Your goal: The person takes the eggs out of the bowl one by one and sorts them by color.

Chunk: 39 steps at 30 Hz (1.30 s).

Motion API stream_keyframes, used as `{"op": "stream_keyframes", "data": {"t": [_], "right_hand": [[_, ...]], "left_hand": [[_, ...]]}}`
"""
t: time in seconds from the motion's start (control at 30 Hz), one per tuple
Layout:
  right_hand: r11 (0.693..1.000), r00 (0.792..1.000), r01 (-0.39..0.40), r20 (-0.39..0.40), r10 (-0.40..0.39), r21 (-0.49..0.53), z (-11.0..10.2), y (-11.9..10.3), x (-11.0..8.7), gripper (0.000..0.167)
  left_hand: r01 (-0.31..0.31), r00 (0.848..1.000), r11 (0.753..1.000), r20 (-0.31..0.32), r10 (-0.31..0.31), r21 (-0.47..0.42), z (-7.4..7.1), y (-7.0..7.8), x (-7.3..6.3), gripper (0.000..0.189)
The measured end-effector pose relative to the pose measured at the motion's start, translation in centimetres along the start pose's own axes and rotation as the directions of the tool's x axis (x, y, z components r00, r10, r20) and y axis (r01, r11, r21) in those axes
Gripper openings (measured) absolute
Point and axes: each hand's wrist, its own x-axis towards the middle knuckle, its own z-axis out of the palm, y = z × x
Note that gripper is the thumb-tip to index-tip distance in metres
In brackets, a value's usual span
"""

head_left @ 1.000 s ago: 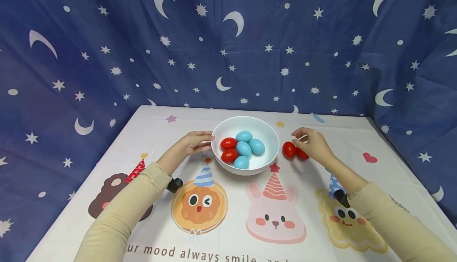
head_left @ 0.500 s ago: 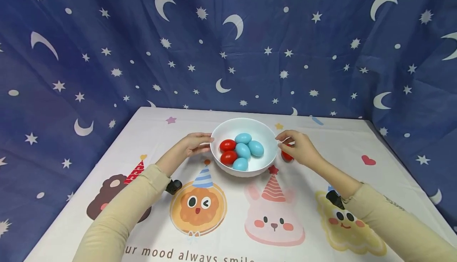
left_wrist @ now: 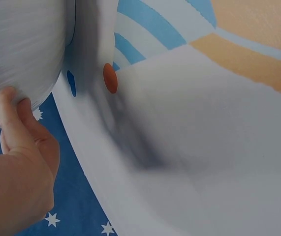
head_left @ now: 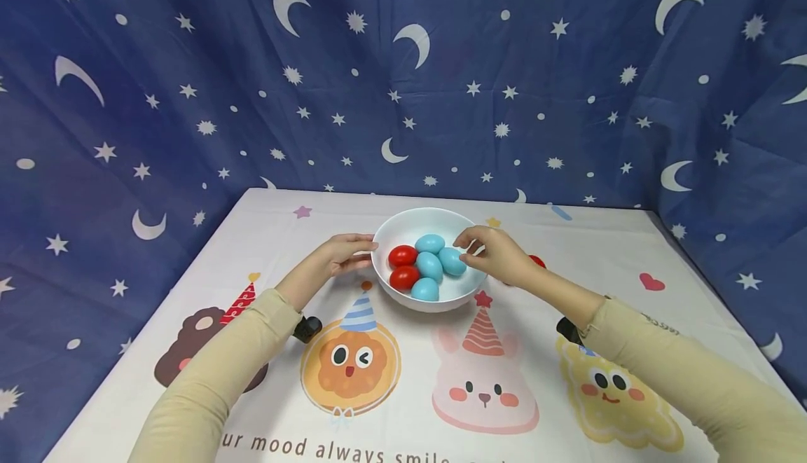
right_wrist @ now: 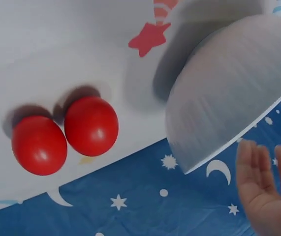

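Observation:
A white bowl (head_left: 403,225) stands on the table with several blue eggs (head_left: 429,267) and two red eggs (head_left: 403,256) in it. My left hand (head_left: 345,253) holds the bowl at its left rim; in the left wrist view, fingers of the left hand (left_wrist: 24,162) press on its outer wall. Over the bowl's right side hovers my right hand (head_left: 498,256), fingers loosely bent near the rightmost blue egg. Whether they touch it I cannot tell. The right wrist view shows the right hand (right_wrist: 265,187) beyond the rim, with nothing visible in it.
Two more red eggs (right_wrist: 39,145) lie side by side on the table right of the bowl, mostly covered by my right hand in the head view. A printed white cloth (head_left: 378,435) covers the table. A blue curtain (head_left: 252,50) with stars hangs behind.
My right hand has moved left, from above the two loose red eggs to over the bowl's right side. The left hand and the bowl stay in place.

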Motion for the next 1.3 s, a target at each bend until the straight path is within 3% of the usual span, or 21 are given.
{"op": "stream_keyframes", "data": {"t": [0.47, 0.63, 0.83, 1.13, 1.3], "right_hand": [[0.996, 0.971, 0.068, 0.234, -0.051, -0.064, 0.2, -0.2, 3.7, 0.026], [0.99, 0.949, 0.105, 0.308, -0.071, -0.095, 0.0, -0.9, 5.2, 0.028], [0.987, 0.914, 0.085, 0.404, -0.022, -0.139, -0.3, -1.4, 6.9, 0.03], [0.989, 0.879, 0.077, 0.476, -0.008, -0.126, 0.3, -1.3, 9.3, 0.034], [0.992, 0.849, 0.068, 0.529, 0.0, -0.108, 1.0, -1.4, 10.5, 0.035]], "left_hand": [[0.007, 1.0, 1.0, -0.011, -0.007, 0.017, 0.0, 0.0, 0.1, 0.048], [-0.002, 1.0, 1.0, -0.004, 0.002, 0.01, 0.0, 0.0, -0.2, 0.048], [-0.004, 1.0, 1.0, -0.004, 0.004, 0.006, -0.1, 0.2, -0.2, 0.048], [-0.006, 1.0, 1.0, 0.001, 0.006, 0.023, 0.0, 0.2, -0.2, 0.047], [-0.014, 1.0, 1.0, 0.004, 0.014, 0.014, 0.0, 0.1, -0.2, 0.048]]}}
